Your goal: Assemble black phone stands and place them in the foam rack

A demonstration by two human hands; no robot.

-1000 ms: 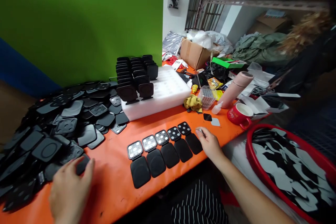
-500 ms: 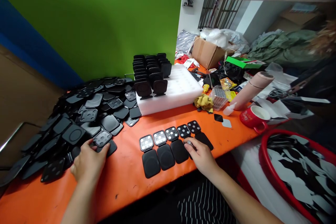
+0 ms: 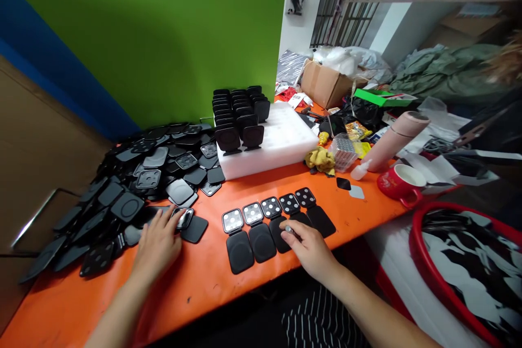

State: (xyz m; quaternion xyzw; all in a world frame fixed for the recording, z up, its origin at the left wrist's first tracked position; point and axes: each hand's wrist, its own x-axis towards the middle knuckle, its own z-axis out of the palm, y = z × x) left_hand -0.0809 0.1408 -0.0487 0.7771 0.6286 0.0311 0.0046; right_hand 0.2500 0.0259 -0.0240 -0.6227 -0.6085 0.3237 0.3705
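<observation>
My left hand (image 3: 158, 243) lies on the orange table (image 3: 204, 277) at the edge of a big pile of black plastic plates (image 3: 134, 185). Its fingers rest on an opened hinged piece (image 3: 188, 223) pulled out of the pile. My right hand (image 3: 310, 249) sits on the row of opened hinged pieces (image 3: 273, 222) laid side by side. Its fingers pinch a small silvery thing (image 3: 289, 229) that I cannot make out.
A white foam block (image 3: 281, 144) carries upright black holders (image 3: 238, 114). A red mug (image 3: 400, 182), pink bottle (image 3: 391, 141), clear box, yellow cloth and cardboard box clutter the right. A red basin (image 3: 468, 266) of grey and black cut-outs sits low right.
My left hand has dragged one hinged piece out of the pile toward the row. My right hand has slid left along the row, still pinching the small thing.
</observation>
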